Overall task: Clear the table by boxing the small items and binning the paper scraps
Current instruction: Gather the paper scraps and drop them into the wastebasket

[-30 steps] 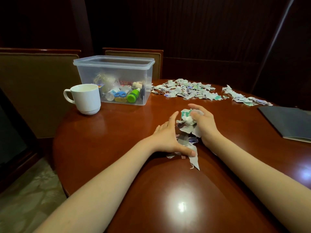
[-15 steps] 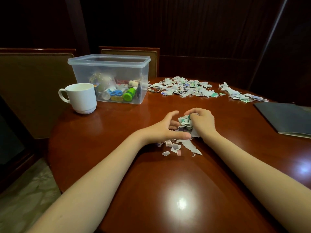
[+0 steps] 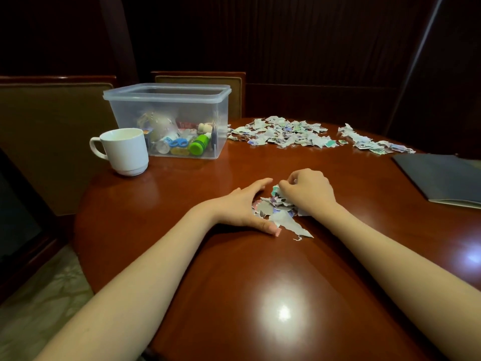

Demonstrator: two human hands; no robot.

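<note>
Head view: since half a second ago the right hand (image 3: 309, 194) has sunk from just above the wood onto the near pile of paper scraps (image 3: 279, 213), at the centre of the frame. The left hand (image 3: 244, 204) has flattened out beside it. The left hand's fingers are now straight and spread wide, its edge on the round wooden table (image 3: 182, 243), walling the pile's left side. The right hand's fingers are curled down into the scraps, gripping a wad.

To do this gathering well, I judge the left hand should sweep inward so the loose slivers at the pile's lower edge are caught before lifting. (No bin shows anywhere in the frame.)

Counted:
- One clear plastic box (image 3: 166, 91) at upper left, lid off, with small items already inside, among them a green-capped bottle (image 3: 199, 146).
- One white mug (image 3: 125, 152), left of the box.
- One dark folder (image 3: 442, 178) at the right edge.
- Three groups of scraps: the near pile, a far heap (image 3: 281, 134) right of the box, and a far strip (image 3: 374, 143) further right. The pieces are too many to count.
- Two chair backs behind the table.
</note>
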